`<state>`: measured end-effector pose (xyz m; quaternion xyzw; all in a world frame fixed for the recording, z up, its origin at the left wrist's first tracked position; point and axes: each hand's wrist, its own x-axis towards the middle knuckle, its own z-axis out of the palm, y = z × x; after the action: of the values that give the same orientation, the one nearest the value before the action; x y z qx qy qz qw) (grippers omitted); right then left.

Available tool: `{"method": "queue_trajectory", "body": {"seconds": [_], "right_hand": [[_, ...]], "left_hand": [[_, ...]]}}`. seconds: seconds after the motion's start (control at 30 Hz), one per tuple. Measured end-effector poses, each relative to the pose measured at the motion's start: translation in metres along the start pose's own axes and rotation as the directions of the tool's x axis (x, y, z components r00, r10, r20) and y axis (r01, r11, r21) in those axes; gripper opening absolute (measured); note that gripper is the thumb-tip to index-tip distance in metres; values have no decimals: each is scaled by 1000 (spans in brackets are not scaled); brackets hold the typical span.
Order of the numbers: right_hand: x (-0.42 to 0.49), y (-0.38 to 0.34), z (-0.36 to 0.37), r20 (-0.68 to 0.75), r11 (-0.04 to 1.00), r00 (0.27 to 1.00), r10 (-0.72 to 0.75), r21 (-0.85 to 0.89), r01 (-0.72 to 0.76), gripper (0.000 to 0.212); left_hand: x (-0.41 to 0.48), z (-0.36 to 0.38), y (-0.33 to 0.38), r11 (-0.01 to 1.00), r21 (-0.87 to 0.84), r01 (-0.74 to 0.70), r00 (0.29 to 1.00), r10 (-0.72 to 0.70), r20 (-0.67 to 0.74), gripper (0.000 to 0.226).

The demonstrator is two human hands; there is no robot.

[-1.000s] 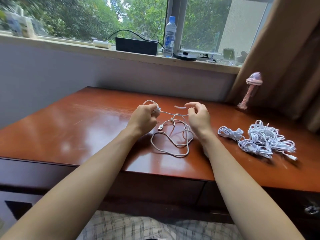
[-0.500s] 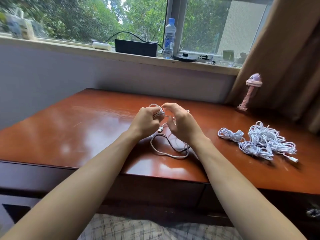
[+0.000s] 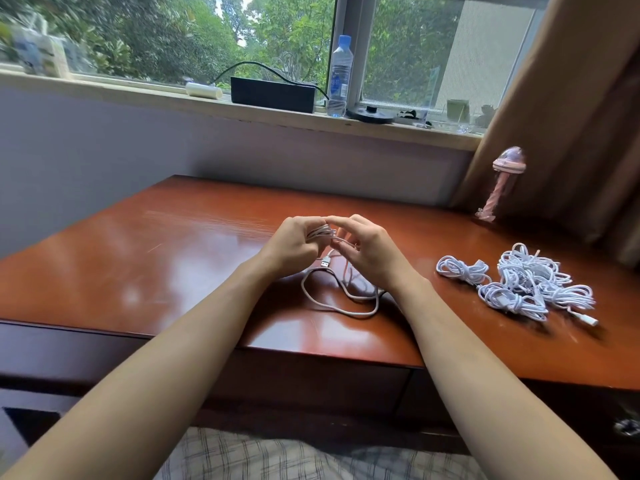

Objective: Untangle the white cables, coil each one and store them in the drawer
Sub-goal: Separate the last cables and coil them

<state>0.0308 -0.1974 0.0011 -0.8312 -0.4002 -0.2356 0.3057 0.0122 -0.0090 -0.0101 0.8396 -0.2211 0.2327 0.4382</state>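
Our left hand (image 3: pixel 294 244) grips the coiled white cable (image 3: pixel 320 233) while our right hand (image 3: pixel 371 252) pinches its strand above the desk (image 3: pixel 166 258).

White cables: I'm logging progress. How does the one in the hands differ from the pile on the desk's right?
The held cable is gripped by the left hand and pinched by the right hand; the pile lies untouched on the desk. The held cable is one strand, partly wound, its loose loop trailing on the desk; the pile is several bundles heaped together. Both are thin and white.
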Motion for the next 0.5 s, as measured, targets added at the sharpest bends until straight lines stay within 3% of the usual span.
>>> {"method": "queue_trajectory", "body": {"seconds": [0.2, 0.5], "right_hand": [[3, 0, -6, -16, 999, 999, 46, 22, -46, 33], [0, 8, -10, -38, 991, 995, 90, 99, -86, 22]], "left_hand": [[-2, 0, 2, 999, 22, 42, 998, -43, 39, 8], [-2, 2, 1, 997, -28, 74, 994, -71, 84, 14]]}}
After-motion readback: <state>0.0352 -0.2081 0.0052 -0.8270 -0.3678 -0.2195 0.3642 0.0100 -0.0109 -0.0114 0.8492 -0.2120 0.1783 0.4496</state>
